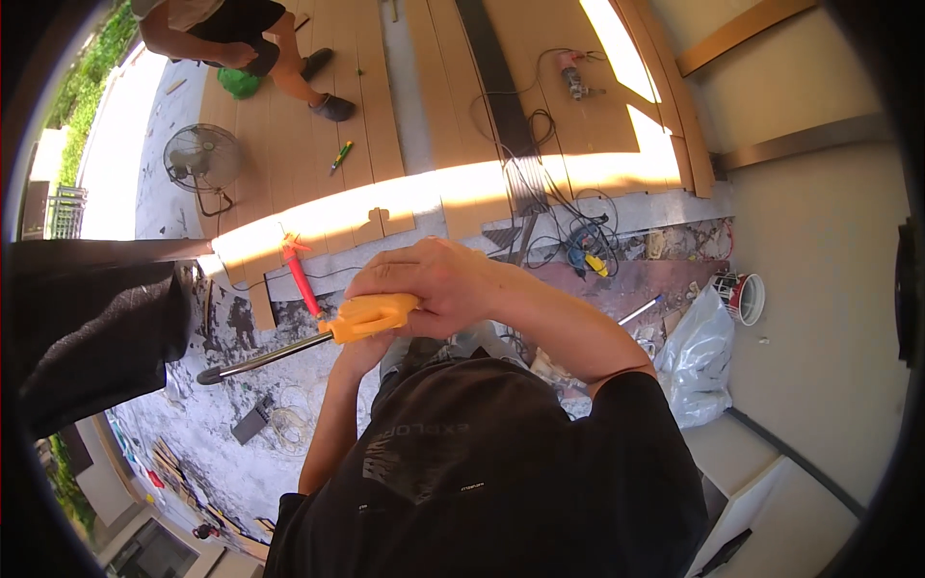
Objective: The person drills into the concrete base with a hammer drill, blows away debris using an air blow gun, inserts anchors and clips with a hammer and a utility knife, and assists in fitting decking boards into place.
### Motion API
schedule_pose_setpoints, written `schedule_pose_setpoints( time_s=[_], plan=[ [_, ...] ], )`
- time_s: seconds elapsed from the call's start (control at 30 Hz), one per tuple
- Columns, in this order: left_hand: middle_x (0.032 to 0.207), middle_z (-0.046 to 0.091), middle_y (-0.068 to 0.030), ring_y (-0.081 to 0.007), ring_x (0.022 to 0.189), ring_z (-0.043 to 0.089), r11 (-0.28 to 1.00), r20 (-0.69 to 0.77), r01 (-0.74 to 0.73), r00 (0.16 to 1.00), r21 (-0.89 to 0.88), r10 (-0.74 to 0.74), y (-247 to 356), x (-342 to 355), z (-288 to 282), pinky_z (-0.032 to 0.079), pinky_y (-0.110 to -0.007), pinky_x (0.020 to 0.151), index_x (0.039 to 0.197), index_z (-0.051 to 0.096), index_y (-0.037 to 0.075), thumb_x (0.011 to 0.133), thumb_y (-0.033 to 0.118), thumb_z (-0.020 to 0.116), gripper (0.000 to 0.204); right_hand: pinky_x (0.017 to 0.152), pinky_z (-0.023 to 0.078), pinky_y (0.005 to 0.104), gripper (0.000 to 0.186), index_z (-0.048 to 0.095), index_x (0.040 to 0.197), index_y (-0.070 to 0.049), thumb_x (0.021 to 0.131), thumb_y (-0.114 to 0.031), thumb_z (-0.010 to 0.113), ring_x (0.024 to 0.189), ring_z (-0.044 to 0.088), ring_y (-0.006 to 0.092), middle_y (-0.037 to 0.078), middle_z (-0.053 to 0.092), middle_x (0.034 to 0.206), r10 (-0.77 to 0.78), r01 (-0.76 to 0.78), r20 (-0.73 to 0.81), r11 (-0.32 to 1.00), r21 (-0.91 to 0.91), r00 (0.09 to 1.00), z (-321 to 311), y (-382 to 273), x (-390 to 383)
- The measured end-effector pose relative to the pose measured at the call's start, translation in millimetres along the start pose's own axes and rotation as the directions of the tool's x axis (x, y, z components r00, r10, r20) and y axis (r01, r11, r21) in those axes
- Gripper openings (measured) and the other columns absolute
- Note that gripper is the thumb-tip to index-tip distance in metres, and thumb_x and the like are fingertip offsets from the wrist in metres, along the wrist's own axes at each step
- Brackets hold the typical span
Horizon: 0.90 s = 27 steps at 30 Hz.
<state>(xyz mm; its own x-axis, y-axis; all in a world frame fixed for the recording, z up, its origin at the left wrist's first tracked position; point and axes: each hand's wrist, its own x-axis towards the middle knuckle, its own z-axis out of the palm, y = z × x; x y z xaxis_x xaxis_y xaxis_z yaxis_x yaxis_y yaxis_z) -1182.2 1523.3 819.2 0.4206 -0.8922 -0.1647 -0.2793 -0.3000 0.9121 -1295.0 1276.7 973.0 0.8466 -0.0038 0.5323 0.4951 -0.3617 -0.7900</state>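
My right hand (429, 279) reaches across my front and is closed round the orange handle of what looks like a screwdriver (289, 356). Its steel shaft slants down to the left and ends in a dark, blunt tip. Just below the handle is my left hand (366, 352), close against it and mostly covered by the handle and my right hand. The left fingers are hidden, so I cannot tell whether they grip anything. A red, stick-like tool (302, 279) with an orange end lies beyond the handle, on the left.
Brown floor planks (366, 202) spread out ahead, where another person's leg (289, 67) shows beside a fan (202, 159). Tangled cables (544, 193) surround a blue power tool (586, 246). A red-and-grey power tool (575, 77) lies farther off. Plastic bag (699, 361) and bucket (750, 299) stand right.
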Motion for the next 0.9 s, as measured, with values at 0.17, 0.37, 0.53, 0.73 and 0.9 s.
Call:
schedule_pose_setpoints(
  time_s=[0.17, 0.37, 0.53, 0.73, 0.9],
  plan=[
    [0.136, 0.061, -0.0184, -0.0316, 0.128, 0.059, 0.996, 0.328, -0.085, 0.941, -0.005, 0.082, 9, 148, 63, 0.049, -0.04, 0.104, 0.14, 0.058, 0.004, 0.102, 0.026, 0.064, 0.044, 0.07, 0.056, 0.034, 0.053, 0.063, 0.127, 0.005, 0.096, -0.035, 0.076, 0.077, 0.069, 0.0257, 0.017, 0.072, 0.113, -0.182, 0.224, -0.416, 0.973, 0.054, 0.891, -94, 21, 57],
    [0.117, 0.069, -0.0204, -0.0333, 0.113, 0.067, 0.97, 0.453, 0.149, 0.863, 0.192, -0.222, -1, 341, 99, 0.051, -0.04, 0.1, 0.131, 0.061, 0.003, 0.104, 0.029, 0.059, 0.037, 0.053, 0.044, 0.026, 0.058, 0.055, 0.133, -0.006, 0.104, -0.056, 0.055, 0.056, 0.048, 0.0082, 0.012, 0.07, 0.115, 0.305, 0.269, -0.77, 0.812, 0.517, 0.56, -243, 119, 70],
    [0.14, 0.061, -0.0161, -0.0348, 0.129, 0.058, 0.969, 0.779, 0.12, 0.577, 0.214, -0.243, -41, 455, 134, 0.046, -0.046, 0.107, 0.146, 0.052, 0.008, 0.102, 0.05, 0.05, 0.061, 0.067, 0.048, 0.0253, 0.05, 0.056, 0.121, -0.004, 0.108, -0.051, 0.051, 0.073, 0.05, 0.0106, 0.008, 0.065, 0.112, 0.35, 0.375, -0.895, 0.818, 0.436, 0.276, -443, 240, 62],
    [0.155, 0.043, -0.0292, -0.0457, 0.139, 0.049, 0.977, 0.437, 0.041, 0.89, 0.211, -0.132, 44, 635, 115, 0.042, -0.052, 0.113, 0.153, 0.037, -0.003, 0.093, 0.05, 0.071, 0.087, 0.077, 0.059, 0.0276, 0.051, 0.052, 0.13, 0.003, 0.104, -0.041, 0.062, 0.086, 0.06, 0.0176, 0.019, 0.06, 0.124, 0.696, 0.386, -0.691, 0.592, 0.707, 0.197, -595, 315, 84],
    [0.142, 0.054, -0.0289, -0.0422, 0.12, 0.062, 0.92, 0.214, 0.367, 0.896, 0.137, -0.389, 172, 807, 26, 0.05, -0.049, 0.104, 0.153, 0.033, 0.0, 0.093, 0.039, 0.074, 0.083, 0.076, 0.058, 0.0272, 0.058, 0.051, 0.142, -0.005, 0.104, -0.047, 0.061, 0.087, 0.06, 0.0154, 0.017, 0.057, 0.138, 0.751, 0.369, -0.506, 0.367, 0.854, 0.424, -675, 326, 170]
  ],
)
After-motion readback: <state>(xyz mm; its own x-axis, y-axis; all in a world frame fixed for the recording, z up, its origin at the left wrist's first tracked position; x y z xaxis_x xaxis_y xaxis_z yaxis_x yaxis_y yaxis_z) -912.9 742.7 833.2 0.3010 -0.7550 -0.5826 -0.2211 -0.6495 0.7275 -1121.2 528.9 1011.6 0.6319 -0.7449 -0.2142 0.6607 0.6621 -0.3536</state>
